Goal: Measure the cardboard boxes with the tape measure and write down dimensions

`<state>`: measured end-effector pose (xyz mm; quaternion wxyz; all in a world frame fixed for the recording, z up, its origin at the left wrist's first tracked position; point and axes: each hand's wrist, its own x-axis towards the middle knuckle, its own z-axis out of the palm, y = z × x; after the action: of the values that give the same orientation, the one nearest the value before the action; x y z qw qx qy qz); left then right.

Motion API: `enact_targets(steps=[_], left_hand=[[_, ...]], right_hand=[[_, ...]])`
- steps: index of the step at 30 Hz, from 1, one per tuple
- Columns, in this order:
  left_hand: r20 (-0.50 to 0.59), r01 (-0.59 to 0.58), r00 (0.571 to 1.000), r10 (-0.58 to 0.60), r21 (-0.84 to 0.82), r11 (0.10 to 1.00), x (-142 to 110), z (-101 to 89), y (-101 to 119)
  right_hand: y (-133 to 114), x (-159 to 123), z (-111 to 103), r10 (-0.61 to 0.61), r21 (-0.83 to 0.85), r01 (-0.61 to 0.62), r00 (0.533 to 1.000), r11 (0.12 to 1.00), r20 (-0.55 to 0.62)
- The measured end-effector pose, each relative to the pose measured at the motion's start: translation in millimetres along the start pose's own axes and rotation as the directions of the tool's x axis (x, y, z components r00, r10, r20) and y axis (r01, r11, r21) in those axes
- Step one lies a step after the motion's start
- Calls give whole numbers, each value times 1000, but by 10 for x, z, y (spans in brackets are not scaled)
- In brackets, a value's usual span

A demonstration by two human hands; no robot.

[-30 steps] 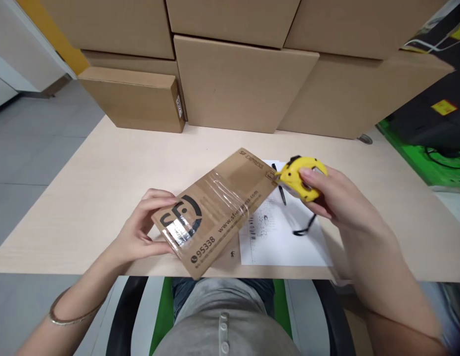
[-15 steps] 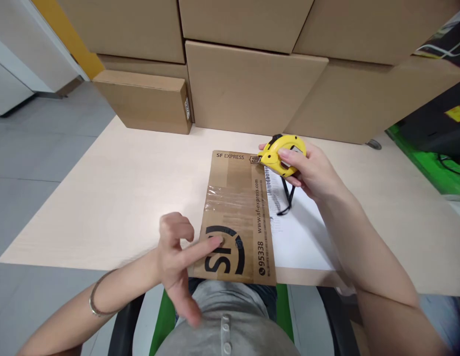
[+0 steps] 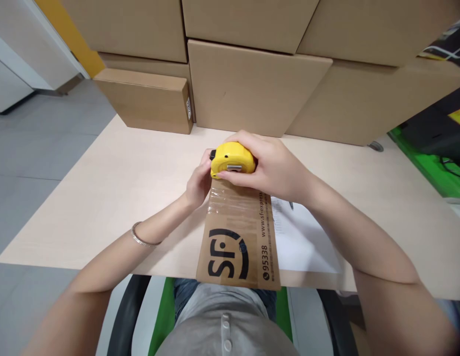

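Observation:
My right hand (image 3: 265,165) is wrapped round a yellow tape measure (image 3: 235,157), thumb along its near side and fingers over its top. Close against the left end of the tape measure, by its black part, my left hand (image 3: 200,178) is curled, with its fingertips partly hidden. Beneath both hands lies a flat brown cardboard parcel (image 3: 230,212) with SF lettering and clear tape; its far end is covered by the tape measure and my right hand. No drawn-out blade shows.
White printed paper (image 3: 307,242) lies right of the parcel, partly under it. Large cardboard boxes (image 3: 248,89) are stacked along the table's back edge, with a smaller box (image 3: 148,101) at the left. Dark chair armrests (image 3: 129,316) flank my lap below the pale table (image 3: 104,198).
My right hand has brought the tape measure leftward over the parcel's far end and turned it. My left hand, pointing at the SF logo before, has moved up to the tape measure's left end.

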<state>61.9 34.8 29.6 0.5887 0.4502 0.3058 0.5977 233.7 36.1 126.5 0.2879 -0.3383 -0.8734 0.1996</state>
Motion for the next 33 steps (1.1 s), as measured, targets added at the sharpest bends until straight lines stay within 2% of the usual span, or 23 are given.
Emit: enact_targets(steps=[3,6,10,14,19,24,29,33], left_hand=[[118,-20,993,28,-62,998,18,-85,-80],[209,-36,977,50,-72,997,49,-140,-131],[247,-26,968,40,-61,998,75,-171,-155],[268,-40,962,56,-66,997,89,-195,-159],[270,-48,961,67,-73,996,95,-205,-163],[261,-7,965,41,-130,991,59,-185,-164],[258,-33,964,69,-141,989,41,-123,-170],[156,-112,981,117,-38,993,-27,-121,-100]], right_hand=[[39,-159,-125,31,-8,-31,999,999,-19],[99,-426,-325,113,9,-113,993,994,-43],[195,-773,-518,223,32,-221,972,975,-74],[266,-896,-503,261,61,-256,961,965,-91],[265,-881,-495,237,29,-235,967,971,-92],[193,-761,-532,179,-46,-184,979,982,-102],[65,-416,-247,57,-147,-66,996,987,-61],[16,-258,-31,5,-252,-24,997,967,-78]])
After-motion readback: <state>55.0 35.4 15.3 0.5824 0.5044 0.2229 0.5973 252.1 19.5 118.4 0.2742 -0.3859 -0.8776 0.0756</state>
